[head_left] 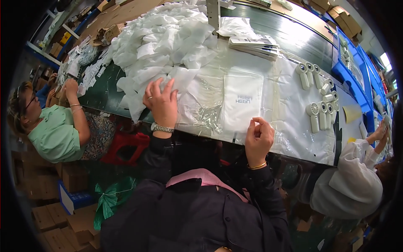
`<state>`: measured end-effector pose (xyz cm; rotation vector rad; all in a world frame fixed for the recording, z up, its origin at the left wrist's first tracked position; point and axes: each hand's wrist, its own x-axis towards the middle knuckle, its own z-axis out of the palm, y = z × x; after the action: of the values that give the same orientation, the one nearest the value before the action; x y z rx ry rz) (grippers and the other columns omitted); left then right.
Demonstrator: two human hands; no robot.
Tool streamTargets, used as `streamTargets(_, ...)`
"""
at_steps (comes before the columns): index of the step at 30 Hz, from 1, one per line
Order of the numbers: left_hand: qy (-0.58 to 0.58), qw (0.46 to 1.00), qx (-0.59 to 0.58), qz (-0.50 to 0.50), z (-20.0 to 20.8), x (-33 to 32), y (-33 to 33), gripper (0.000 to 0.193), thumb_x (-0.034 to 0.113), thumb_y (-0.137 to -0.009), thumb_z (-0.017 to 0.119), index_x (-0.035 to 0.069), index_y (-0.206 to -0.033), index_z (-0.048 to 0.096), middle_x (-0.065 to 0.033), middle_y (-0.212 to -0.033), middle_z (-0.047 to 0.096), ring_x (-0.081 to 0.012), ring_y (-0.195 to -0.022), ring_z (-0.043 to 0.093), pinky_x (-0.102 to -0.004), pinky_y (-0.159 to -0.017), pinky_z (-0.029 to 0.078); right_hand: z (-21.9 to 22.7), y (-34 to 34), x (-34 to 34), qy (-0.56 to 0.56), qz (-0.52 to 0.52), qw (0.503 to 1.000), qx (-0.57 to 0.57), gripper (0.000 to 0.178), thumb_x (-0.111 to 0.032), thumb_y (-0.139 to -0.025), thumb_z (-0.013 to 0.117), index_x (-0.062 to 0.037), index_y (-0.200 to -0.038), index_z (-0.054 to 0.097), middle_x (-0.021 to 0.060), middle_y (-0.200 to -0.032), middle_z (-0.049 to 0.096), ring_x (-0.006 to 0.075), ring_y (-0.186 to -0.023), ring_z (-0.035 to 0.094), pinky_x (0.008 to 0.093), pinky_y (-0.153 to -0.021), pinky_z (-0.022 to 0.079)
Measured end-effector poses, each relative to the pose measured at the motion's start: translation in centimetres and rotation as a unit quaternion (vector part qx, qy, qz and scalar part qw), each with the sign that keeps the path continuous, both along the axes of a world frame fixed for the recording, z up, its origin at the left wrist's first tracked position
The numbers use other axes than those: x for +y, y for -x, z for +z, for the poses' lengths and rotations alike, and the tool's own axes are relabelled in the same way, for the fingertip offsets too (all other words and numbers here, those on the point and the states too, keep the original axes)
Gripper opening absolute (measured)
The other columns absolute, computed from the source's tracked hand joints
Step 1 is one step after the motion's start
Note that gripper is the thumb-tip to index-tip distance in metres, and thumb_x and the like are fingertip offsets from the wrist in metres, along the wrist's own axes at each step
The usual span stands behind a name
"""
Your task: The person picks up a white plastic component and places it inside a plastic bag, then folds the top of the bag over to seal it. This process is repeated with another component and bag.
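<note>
My left hand (163, 103) is open, its fingers spread at the near edge of a big heap of crumpled, translucent white plastic bags (168, 42). Its fingertips touch one of the heap's loose bags. A flat, frosted plastic bag (241, 90) with dark print lies in front of me; whether others lie under it I cannot tell. Just beside its near right corner is my right hand (259, 140), with the fingers curled in and thumb and forefinger close together. Anything pinched there is too small to make out.
Several white handheld fans (314, 115) lie on the table at right, by blue bins (354, 67). A stack of printed leaflets (256, 46) sits behind the flat bag, near a metal post (213, 17). Co-workers sit at left (56, 130) and right (348, 180).
</note>
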<state>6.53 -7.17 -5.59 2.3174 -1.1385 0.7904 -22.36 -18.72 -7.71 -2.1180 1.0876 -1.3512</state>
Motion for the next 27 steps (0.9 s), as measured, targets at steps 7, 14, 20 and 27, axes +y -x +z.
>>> streamTargets(7, -0.008, 1.000, 0.016, 0.004, -1.0, -1.2, -0.7, 0.045, 0.020, -0.090, 0.084, 0.022, -0.135, 0.075, -0.0066, -0.149, 0.060, -0.0345, -0.146, 0.048, -0.0573, -0.119, 0.034, 0.0, 1.0, 0.2, -0.018, -0.025, 0.999, 0.015, 0.014, -0.001, -0.093, 0.077, -0.0079, -0.105, 0.074, 0.0041, -0.072, 0.059, 0.0255, -0.072, 0.059, 0.0411, -0.083, 0.048)
streamTargets(14, 0.132, 0.955, 0.092, -0.249, 1.4, -2.6, 8.8, 0.024, 0.004, -0.094, 0.077, 0.006, -0.118, 0.075, -0.0122, -0.134, 0.068, -0.0374, -0.132, 0.061, -0.0498, -0.111, 0.046, 0.5, -0.4, -0.1, 0.038, -0.003, 0.997, -0.060, 0.016, 0.003, -0.091, 0.077, -0.0074, -0.102, 0.073, 0.0072, -0.080, 0.064, 0.0242, -0.068, 0.058, 0.0371, -0.073, 0.049)
streamTargets(20, 0.113, 0.919, 0.144, -0.349, -0.2, -3.7, 11.3, 0.007, 0.001, -0.097, 0.075, 0.000, -0.102, 0.070, -0.0136, -0.121, 0.072, -0.0368, -0.120, 0.067, -0.0467, -0.105, 0.051, 0.6, 1.3, -0.7, -0.014, 0.016, 0.992, -0.128, 0.015, 0.004, -0.095, 0.076, -0.0059, -0.106, 0.073, 0.0056, -0.084, 0.068, 0.0169, -0.071, 0.062, 0.0312, -0.072, 0.052)
streamTargets(27, 0.139, 0.900, 0.233, -0.342, -0.8, -3.6, 10.9, 0.004, 0.001, -0.100, 0.072, -0.001, -0.102, 0.070, -0.0138, -0.116, 0.073, -0.0355, -0.116, 0.068, -0.0451, -0.105, 0.052, 1.7, 6.6, -6.1, -0.218, -0.010, 0.939, -0.267, 0.049, -0.004, -0.103, 0.072, 0.0062, -0.148, 0.055, 0.0045, -0.087, 0.072, 0.0062, -0.073, 0.061, 0.0230, -0.066, 0.050)
